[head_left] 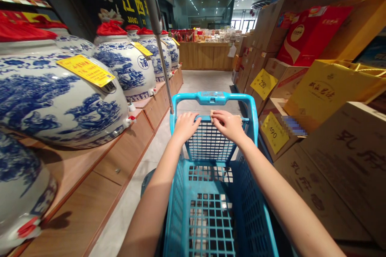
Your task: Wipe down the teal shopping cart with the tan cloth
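Observation:
A blue plastic shopping cart (203, 186) with grid walls stands before me, nothing lying in its basket. My left hand (187, 125) curls its fingers over the bar atop the grid panel, below the cart's blue handle (212, 97). Beside it, my right hand (227, 125) is closed over the same bar, with a tan folded cloth (212, 115) under its fingers. Most of that cloth is hidden by the hand. A grey metal pole (163, 56) rises at the cart's left corner.
Large blue-and-white porcelain jars (60, 96) with red covers line a wooden ledge (120, 164) on the left. Stacked cartons (328, 184), a red gift bag (313, 34) and yellow bags (334, 88) crowd the right. Tiled floor (202, 80) leads to a wooden counter (205, 56) of packaged goods.

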`<control>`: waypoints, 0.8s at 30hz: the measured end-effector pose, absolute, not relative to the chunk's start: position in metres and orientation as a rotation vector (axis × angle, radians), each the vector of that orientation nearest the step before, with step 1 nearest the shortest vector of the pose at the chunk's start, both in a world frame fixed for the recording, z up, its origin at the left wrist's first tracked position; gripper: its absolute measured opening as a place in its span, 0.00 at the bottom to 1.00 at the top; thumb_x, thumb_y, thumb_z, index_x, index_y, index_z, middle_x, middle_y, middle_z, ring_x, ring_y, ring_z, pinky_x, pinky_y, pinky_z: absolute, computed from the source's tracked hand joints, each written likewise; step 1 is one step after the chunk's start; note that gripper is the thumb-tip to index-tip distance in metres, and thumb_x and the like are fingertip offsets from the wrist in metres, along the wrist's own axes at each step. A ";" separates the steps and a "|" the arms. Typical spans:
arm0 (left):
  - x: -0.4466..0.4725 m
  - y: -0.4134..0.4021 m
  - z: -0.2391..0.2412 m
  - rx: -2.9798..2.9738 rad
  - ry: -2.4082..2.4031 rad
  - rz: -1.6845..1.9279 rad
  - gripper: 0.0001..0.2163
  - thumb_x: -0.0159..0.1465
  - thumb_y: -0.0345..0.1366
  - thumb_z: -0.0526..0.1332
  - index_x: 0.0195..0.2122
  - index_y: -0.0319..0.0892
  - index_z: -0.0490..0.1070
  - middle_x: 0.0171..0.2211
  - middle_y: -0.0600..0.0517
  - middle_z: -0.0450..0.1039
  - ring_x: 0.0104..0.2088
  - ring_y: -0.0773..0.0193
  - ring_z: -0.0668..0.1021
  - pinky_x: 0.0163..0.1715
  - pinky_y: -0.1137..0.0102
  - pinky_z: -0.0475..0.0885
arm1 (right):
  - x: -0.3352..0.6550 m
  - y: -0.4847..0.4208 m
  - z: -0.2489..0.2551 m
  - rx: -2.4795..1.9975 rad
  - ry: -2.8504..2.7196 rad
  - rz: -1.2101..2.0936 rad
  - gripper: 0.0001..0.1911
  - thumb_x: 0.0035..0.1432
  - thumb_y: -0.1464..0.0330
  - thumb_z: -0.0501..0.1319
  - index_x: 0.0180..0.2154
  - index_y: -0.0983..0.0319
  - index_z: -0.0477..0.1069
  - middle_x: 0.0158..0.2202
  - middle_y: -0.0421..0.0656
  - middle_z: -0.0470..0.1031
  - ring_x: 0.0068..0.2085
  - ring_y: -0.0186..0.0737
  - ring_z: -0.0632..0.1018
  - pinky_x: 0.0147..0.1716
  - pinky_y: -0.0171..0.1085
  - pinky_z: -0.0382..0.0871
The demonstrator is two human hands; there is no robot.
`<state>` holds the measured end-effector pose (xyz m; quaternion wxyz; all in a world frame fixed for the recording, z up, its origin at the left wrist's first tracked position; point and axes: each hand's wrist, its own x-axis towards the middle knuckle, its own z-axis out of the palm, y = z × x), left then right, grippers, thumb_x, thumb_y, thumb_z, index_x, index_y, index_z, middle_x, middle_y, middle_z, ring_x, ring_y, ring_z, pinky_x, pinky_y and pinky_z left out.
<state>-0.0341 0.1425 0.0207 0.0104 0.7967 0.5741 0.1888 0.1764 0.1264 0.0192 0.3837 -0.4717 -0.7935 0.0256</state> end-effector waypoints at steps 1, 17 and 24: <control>-0.034 0.143 0.021 2.488 1.791 0.599 0.19 0.77 0.42 0.52 0.61 0.41 0.74 0.58 0.42 0.78 0.62 0.48 0.76 0.66 0.53 0.66 | 0.174 0.126 0.018 -1.147 -2.054 0.076 0.15 0.67 0.68 0.59 0.46 0.59 0.84 0.55 0.48 0.83 0.59 0.48 0.81 0.62 0.48 0.74; -0.020 0.138 0.020 2.543 1.403 1.000 0.20 0.76 0.37 0.50 0.65 0.39 0.68 0.65 0.40 0.71 0.67 0.55 0.72 0.69 0.59 0.65 | 0.166 0.126 0.009 -0.968 -2.047 0.277 0.40 0.72 0.53 0.54 0.77 0.62 0.49 0.77 0.53 0.52 0.75 0.50 0.62 0.71 0.51 0.63; -0.003 0.134 0.014 2.691 1.283 0.758 0.24 0.71 0.36 0.59 0.68 0.40 0.67 0.69 0.37 0.68 0.72 0.47 0.67 0.70 0.48 0.64 | 0.169 0.132 0.003 -0.997 -1.959 0.306 0.40 0.72 0.49 0.52 0.77 0.59 0.48 0.78 0.53 0.50 0.74 0.51 0.64 0.70 0.53 0.63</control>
